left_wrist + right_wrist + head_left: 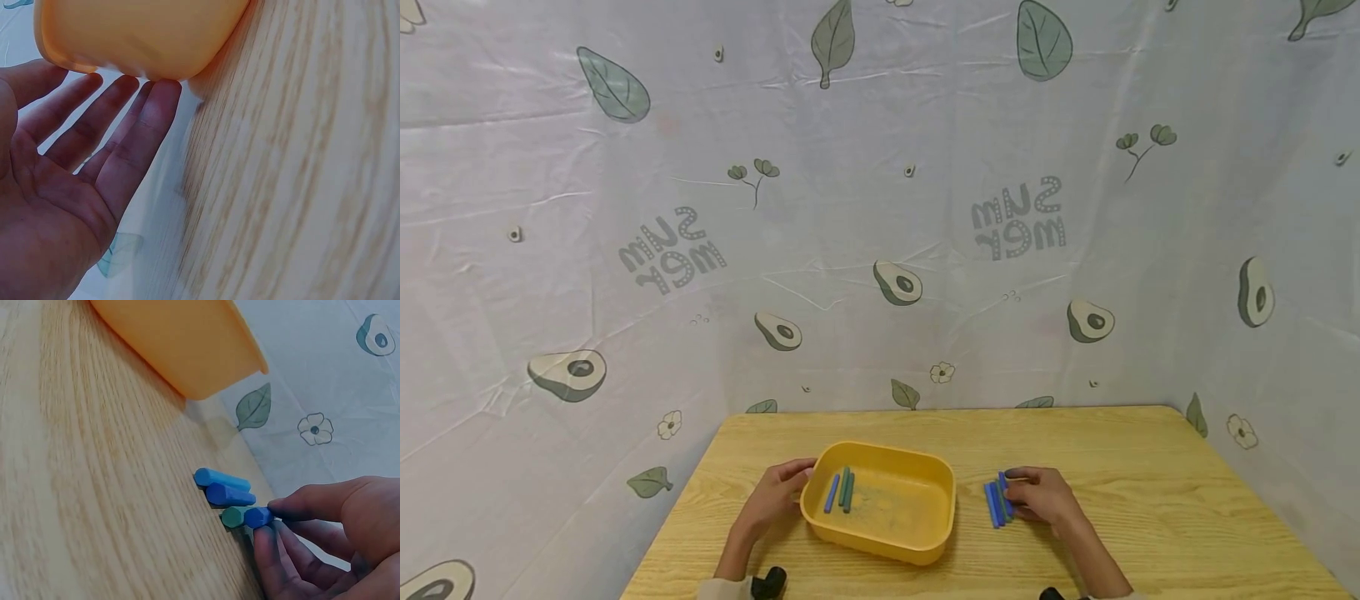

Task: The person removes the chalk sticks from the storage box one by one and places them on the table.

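Observation:
A yellow plastic tub (917, 492) stands on the table, one blue chalk stick (832, 493) and two green chalk sticks (848, 493) lying at its left end. My left hand (770, 500) touches the tub's left side; in the left wrist view its fingers are nearly straight against the wall. To the right of the tub, my right hand (1043, 497) pinches a blue chalk stick (259, 517) between thumb and fingers. That stick is beside a green chalk stick (233, 517). A darker blue stick (230, 494) and a lighter blue stick (223, 479) lie alongside on the wood.
The light wooden table (1150, 500) extends on both sides of the tub. Behind it and at the sides hangs a pale curtain (850, 208) printed with avocados and leaves. Dusty marks show on the tub's floor.

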`<control>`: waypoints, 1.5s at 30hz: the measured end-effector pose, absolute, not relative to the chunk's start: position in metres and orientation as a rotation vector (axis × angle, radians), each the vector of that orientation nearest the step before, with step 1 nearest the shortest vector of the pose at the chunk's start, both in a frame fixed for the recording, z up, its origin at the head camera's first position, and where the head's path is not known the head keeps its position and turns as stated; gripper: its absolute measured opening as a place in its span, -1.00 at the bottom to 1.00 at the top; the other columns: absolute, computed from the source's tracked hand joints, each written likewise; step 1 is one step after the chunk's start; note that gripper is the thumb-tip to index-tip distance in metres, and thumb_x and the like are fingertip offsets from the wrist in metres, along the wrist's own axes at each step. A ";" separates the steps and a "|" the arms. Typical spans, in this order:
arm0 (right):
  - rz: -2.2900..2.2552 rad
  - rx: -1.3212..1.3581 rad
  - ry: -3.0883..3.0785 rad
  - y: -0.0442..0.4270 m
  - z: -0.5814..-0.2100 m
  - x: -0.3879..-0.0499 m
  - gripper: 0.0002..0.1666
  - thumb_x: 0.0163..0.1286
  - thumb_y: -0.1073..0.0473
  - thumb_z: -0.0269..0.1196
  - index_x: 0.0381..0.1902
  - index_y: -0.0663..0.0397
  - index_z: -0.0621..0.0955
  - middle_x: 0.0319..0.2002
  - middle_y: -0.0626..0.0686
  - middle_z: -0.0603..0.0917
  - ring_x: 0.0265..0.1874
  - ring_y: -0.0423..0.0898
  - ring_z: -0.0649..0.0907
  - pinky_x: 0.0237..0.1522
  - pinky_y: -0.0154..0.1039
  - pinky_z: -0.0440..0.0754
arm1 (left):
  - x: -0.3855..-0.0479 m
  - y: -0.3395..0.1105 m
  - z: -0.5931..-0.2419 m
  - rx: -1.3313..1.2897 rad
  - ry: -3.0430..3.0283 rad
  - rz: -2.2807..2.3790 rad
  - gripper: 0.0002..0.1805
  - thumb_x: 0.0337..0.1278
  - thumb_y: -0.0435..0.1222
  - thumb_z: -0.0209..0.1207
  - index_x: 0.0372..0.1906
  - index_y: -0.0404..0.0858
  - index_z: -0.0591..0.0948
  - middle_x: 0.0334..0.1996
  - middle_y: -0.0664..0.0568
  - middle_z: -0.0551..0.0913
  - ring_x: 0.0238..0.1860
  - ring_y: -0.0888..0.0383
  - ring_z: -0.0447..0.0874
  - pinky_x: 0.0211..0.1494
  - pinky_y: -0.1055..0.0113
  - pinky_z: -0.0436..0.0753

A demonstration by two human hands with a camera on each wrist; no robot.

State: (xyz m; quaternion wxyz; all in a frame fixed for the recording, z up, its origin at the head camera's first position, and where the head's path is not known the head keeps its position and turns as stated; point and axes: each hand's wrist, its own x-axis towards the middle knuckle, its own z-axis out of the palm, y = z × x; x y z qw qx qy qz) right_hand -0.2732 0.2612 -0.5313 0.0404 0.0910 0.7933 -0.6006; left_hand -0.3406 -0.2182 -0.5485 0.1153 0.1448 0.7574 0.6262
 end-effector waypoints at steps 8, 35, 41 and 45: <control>-1.811 0.298 2.538 0.261 -0.540 -0.271 -0.48 0.42 0.37 0.39 0.29 0.49 0.62 0.06 0.41 0.75 -0.16 0.01 0.83 -0.18 -0.10 0.86 | -0.343 -0.218 -0.549 0.433 2.229 1.812 -0.39 0.68 -0.06 0.12 0.53 -0.38 0.49 0.47 -0.36 0.54 0.23 -0.02 0.76 0.09 0.10 0.85; -1.901 0.304 2.468 0.257 -0.534 -0.268 -0.45 0.51 0.28 0.32 0.38 0.43 0.57 0.12 0.35 0.75 -0.04 0.04 0.81 -0.04 -0.02 0.84 | -0.341 -0.218 -0.548 0.451 2.223 1.813 -0.40 0.68 -0.08 0.11 0.53 -0.39 0.48 0.46 -0.37 0.53 0.22 -0.05 0.76 0.08 0.09 0.85; -1.901 0.257 2.496 0.242 -0.519 -0.263 -0.47 0.55 0.24 0.29 0.37 0.41 0.59 0.11 0.32 0.77 0.00 0.06 0.80 0.01 0.02 0.84 | -0.341 -0.217 -0.550 0.458 2.207 1.813 -0.39 0.69 -0.08 0.11 0.53 -0.41 0.47 0.47 -0.38 0.52 0.23 -0.04 0.76 0.08 0.08 0.85; -1.907 0.141 2.458 0.222 -0.501 -0.267 -0.45 0.56 0.20 0.30 0.39 0.40 0.57 0.16 0.35 0.74 0.03 0.11 0.79 0.02 0.05 0.84 | -0.341 -0.219 -0.547 0.441 2.213 1.830 -0.39 0.69 -0.08 0.11 0.53 -0.42 0.47 0.47 -0.39 0.52 0.26 -0.09 0.74 0.10 0.06 0.85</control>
